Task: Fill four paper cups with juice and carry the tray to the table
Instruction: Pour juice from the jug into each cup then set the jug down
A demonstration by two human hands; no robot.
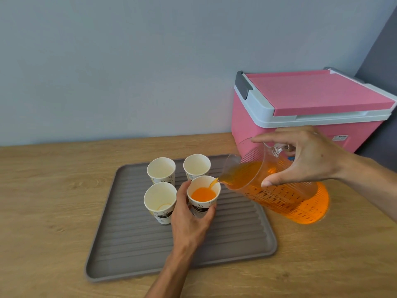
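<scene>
1. while the juice is running, the right hand (309, 160) is wrapped round the handle of the clear measuring jug (279, 186), thumb pressed on its side, tipping the spout over the cup being filled (203, 195).
2. that cup sits at about 4 o'clock in the group of four on the ribbed grey tray (236, 237). the left hand (191, 220) is curled round its lower wall, fingers closed on it to steady it.
3. only a shallow pool of orange in there so far, i'd say. the other three cups (161, 170) look empty.
4. best bet: keep the tilt gentle and the stream thin, since the jug looks heavy and well stocked, so a surge could swamp a light paper cup.
5. don't squeeze the cup, it'll buckle.
6. pink cooler (300, 108) at 2 o'clock on the wooden counter (53, 190) is close behind the jug, so watch the elbow room.
</scene>
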